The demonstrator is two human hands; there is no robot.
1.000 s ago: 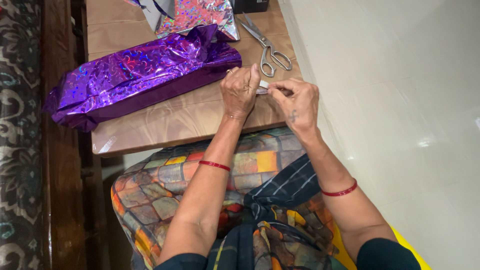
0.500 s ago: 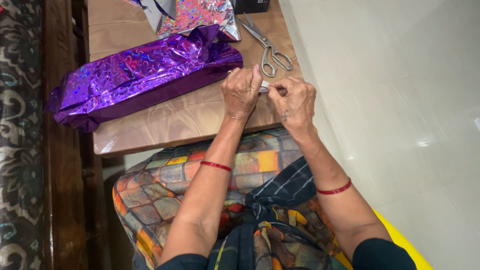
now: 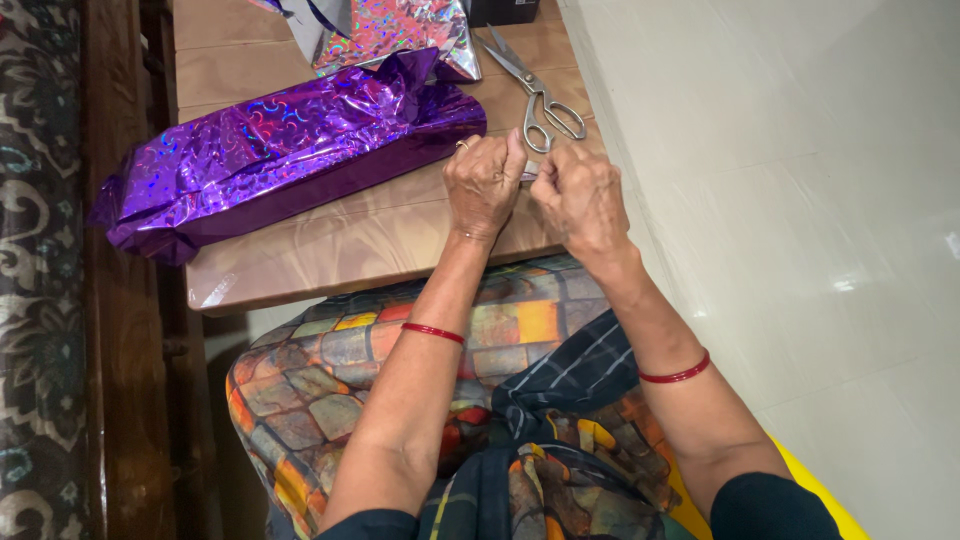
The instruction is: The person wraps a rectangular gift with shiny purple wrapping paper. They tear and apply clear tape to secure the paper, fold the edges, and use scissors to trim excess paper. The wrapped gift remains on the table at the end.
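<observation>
Both hands pinch a small pale strip [image 3: 527,176], probably tape, over the desk's near right corner [image 3: 520,235]: left hand [image 3: 482,183] and right hand [image 3: 582,196] closed on opposite ends, its length running between them. Scissors [image 3: 535,95] lie just beyond; the purple wrapped parcel [image 3: 280,150] lies leftward, nearer the left hand.

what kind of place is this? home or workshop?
Most likely a home, with gift wrapping under way: a small wooden table holds a parcel in shiny purple paper and scissors, on a white tiled floor, with a patterned fabric at the left edge.
</observation>
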